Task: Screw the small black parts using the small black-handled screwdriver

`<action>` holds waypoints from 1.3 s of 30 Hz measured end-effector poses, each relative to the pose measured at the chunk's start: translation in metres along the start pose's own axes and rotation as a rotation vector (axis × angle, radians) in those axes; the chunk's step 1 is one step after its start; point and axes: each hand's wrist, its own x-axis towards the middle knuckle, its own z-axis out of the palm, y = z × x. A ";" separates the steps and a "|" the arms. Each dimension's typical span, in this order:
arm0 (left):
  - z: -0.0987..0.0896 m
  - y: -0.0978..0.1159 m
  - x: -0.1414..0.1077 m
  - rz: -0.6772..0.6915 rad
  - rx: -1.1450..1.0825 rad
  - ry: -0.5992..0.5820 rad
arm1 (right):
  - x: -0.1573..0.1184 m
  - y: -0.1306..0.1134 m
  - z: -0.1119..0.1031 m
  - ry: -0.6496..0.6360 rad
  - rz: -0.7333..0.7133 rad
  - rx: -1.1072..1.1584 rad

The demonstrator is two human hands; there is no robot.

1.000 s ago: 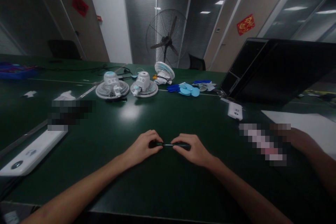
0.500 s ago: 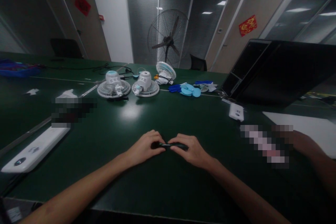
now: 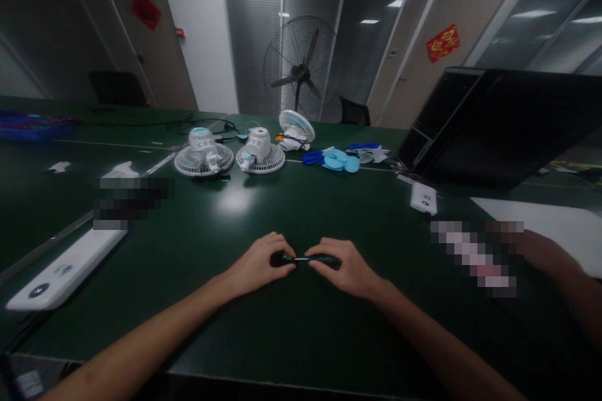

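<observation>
My right hand [image 3: 345, 266] is closed around the dark handle of a slim tool that looks like a small screwdriver [image 3: 324, 259]. Its thin silver shaft bridges the gap between my two hands, lying level just above the green table. At the shaft's other end, my left hand [image 3: 263, 263] pinches a short dark green piece [image 3: 287, 257] between thumb and fingers. Whether that piece is a cap or part of the tool I cannot tell. Both hands rest low over the table.
Two white fans [image 3: 204, 153] lie face down, with another tilted fan head [image 3: 297, 128] behind. Light-blue blades [image 3: 341, 160] lie by blue gloves [image 3: 312, 157]. White power banks or boxes [image 3: 61, 272] flank me. A monitor [image 3: 508, 125] and another person's arm [image 3: 555, 260] are right.
My right hand has shifted slightly right, away from the left. More of the thin silver shaft shows between them. My left hand has barely moved.
</observation>
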 end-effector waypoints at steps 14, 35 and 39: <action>-0.003 -0.004 -0.019 0.024 0.026 -0.043 | -0.001 0.000 -0.003 0.093 0.007 0.026; -0.151 -0.168 -0.067 -0.413 0.272 0.405 | -0.003 0.004 -0.008 0.112 0.057 0.099; -0.162 -0.169 -0.080 -0.448 0.266 0.402 | -0.003 0.002 -0.009 0.106 0.063 0.102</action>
